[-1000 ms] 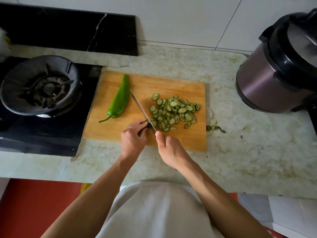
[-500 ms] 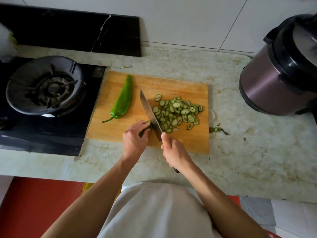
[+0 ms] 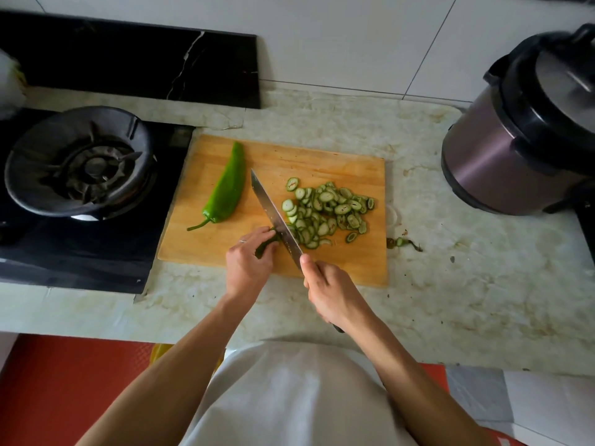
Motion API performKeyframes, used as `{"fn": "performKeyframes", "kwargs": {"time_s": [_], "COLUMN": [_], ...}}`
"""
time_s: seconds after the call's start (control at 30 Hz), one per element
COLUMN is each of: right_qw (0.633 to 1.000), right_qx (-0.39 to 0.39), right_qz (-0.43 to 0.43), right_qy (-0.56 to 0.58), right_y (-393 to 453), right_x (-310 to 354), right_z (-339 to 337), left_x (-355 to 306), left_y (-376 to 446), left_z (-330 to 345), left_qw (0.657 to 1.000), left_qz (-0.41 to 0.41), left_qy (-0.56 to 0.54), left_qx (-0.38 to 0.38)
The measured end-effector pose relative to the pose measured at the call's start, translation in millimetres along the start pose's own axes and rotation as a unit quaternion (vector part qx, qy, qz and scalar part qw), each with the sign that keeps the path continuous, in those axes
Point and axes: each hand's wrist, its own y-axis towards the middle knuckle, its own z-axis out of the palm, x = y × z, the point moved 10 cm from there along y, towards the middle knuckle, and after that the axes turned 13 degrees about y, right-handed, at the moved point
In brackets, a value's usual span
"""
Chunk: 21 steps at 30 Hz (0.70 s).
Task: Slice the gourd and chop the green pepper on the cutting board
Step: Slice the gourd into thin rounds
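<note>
Pinching gourd stub [image 3: 266, 245], fingers [image 3: 264, 234] beside knife [image 3: 276, 218]

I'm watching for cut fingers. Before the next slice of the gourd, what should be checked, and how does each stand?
1. Right hand grips the knife handle: ok.
2. Left hand holds the gourd stub: ok.
3. Left fingertips clear of the blade: cannot tell; they sit right beside it.
4. Stub long enough to hold safely: not ok, little shows.
5. Slices on the cutting board: ok.
6. Green pepper out of the blade's way: ok.

No readable text, label, brand, number or sign appears on anything here.
</note>
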Motion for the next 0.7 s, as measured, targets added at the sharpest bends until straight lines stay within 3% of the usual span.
{"fn": "performKeyframes", "kwargs": {"time_s": [0.7], "right_qw": [0.998], "right_qx": [0.001], "right_qz": [0.015], "right_qy": [-0.055], "right_y": [20], "right_x": [0], "right_z": [13], "left_x": [-4], "left_y": [2], "left_z": [5], "left_qw": [1.0], "left_qz": [0.013], "left_qy": [0.001], "left_qx": [0.02]}}
